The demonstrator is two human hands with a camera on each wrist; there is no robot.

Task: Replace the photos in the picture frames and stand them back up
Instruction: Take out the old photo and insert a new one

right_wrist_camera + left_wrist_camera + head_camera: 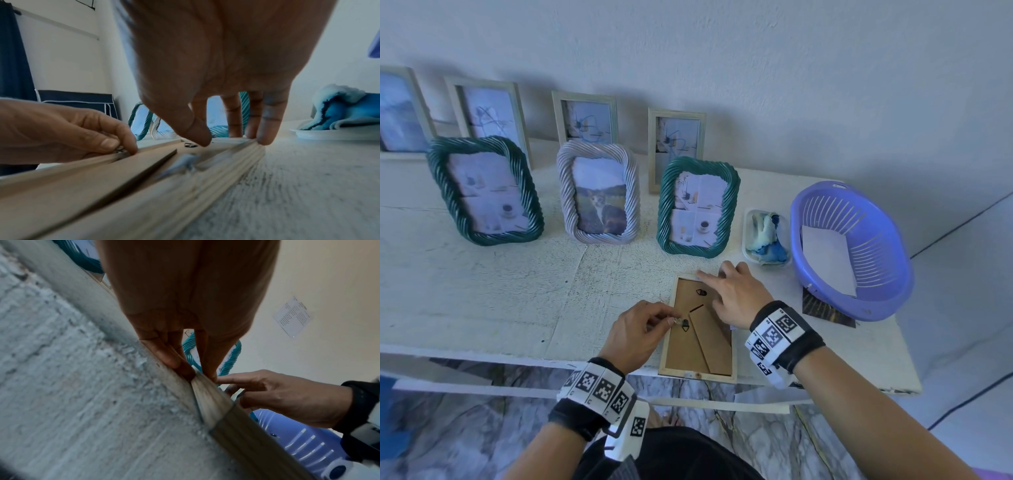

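Head view: our left hand (635,330) pinches a small clip (683,322) on the face-down frame (700,329) at the table's (482,291) front edge; our right hand (736,296) rests spread on it. A purple basket (887,270) holds white paper (828,260); a small tray (748,226) holds blue cloth (770,236). Left wrist view: fingertips (185,368) meet at the frame edge (211,399). Right wrist view: straight fingers (267,123) press the frame rim (236,154).

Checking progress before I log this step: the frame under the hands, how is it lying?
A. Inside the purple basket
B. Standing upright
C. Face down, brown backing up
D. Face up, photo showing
C. The wooden frame lies flat on the table with its brown backing board and folded stand facing up, while the left hand works a clip at its edge.
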